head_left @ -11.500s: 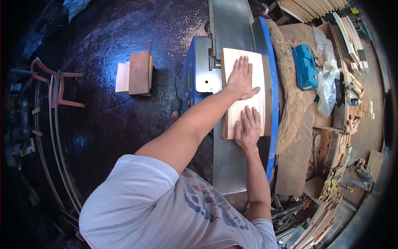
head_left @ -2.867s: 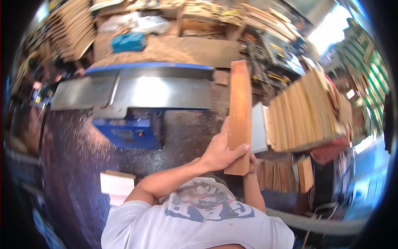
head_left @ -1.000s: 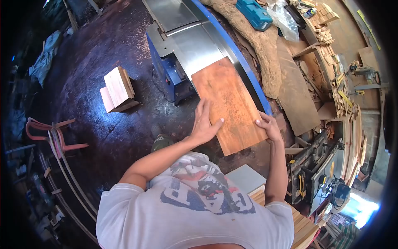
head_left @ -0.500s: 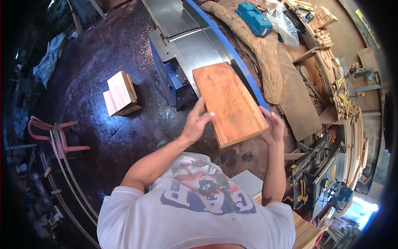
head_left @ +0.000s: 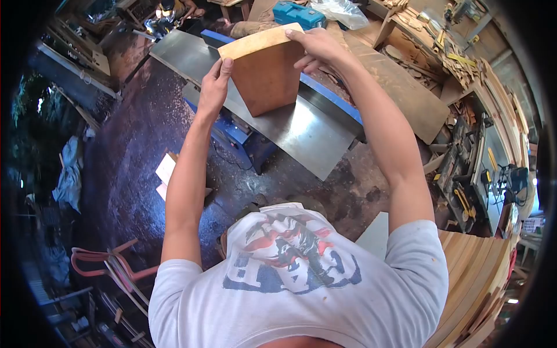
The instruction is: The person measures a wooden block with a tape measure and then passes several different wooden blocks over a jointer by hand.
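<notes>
A thick reddish-brown wooden board [head_left: 267, 81] stands on end on the steel bed [head_left: 313, 139] of a blue-sided woodworking machine. Its pale top edge faces up towards me. My left hand [head_left: 214, 88] is closed on the upper left corner, thumb against the near face. At the upper right corner, my right hand [head_left: 318, 47] grips with its thumb on the top edge and its other fingers curled by the side. The board's lower end appears to rest on the metal. Its far face is hidden.
A teal tool case [head_left: 299, 14] and a plastic bag [head_left: 342, 11] lie beyond the machine. Wooden blocks [head_left: 165, 168] sit on the floor at left, near a red chair [head_left: 87, 261]. Stacked planks [head_left: 470, 278] are at right. Another person [head_left: 180, 8] is at the far back.
The board has gone from lying tilted in my hands to standing on end, farther forward over the machine bed. Both arms now reach out, and the view has shifted.
</notes>
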Tool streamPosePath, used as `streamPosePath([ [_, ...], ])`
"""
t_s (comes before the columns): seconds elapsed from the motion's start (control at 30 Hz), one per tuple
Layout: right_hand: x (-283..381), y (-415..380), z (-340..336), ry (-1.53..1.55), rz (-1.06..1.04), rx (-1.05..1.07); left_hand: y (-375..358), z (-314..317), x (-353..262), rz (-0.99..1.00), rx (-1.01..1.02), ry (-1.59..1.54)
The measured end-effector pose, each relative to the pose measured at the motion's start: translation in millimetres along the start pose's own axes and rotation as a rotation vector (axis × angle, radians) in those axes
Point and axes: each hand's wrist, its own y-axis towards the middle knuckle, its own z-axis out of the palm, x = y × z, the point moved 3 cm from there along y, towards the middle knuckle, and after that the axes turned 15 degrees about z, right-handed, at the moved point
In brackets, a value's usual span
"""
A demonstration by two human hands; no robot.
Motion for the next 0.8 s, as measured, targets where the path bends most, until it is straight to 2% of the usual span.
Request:
streamPosePath([
  [0.1,5,5,3,-0.05,-0.005,-0.075,13,-4,7,-0.046,-0.041,-0.07],
  [0.17,3,5,1,-0.057,0.019,-0.082,6,-3,4,0.033,-0.055,-0.013],
  [0.27,-40,-36,5,0.138,-0.171,-0.153,-43,17,-18,0.213,-0.046,0.044],
  [0.3,-80,-39,10,0.36,-0.109,-0.24,-69,29,-23,0.316,-0.051,0.184],
  [0.33,-112,-64,17,0.427,-0.136,-0.378,-91,43,-48,0.359,0.012,0.155],
  [0.37,-152,-83,29,0.7,-0.073,-0.359,-108,59,-51,0.463,0.054,0.129],
  [0.4,-191,-97,42,0.949,-0.056,-0.381,-130,80,-35,0.578,0.086,0.238],
  [0.43,-225,-105,51,1.102,-0.107,-0.33,-149,99,-29,0.525,0.146,0.241],
  [0.5,-281,-112,64,1.317,0.131,-0.394,-183,145,9,0.493,0.349,0.282],
  [0.57,-342,-95,83,1.207,0.214,-0.458,-200,167,39,0.467,0.464,0.309],
  [0.6,-353,-80,82,1.15,0.24,-0.486,-196,174,61,0.388,0.427,0.28],
  [0.67,-334,-86,77,0.594,0.179,-0.753,-197,187,92,0.213,0.365,0.206],
  [0.7,-316,-90,74,0.318,0.132,-0.868,-182,184,94,0.211,0.325,0.271],
  [0.77,-296,-94,73,0.042,-0.134,-0.681,-141,172,93,0.218,0.249,0.399],
  [0.8,-295,-95,77,-0.145,-0.286,-0.563,-129,174,97,0.132,0.34,0.43],
])
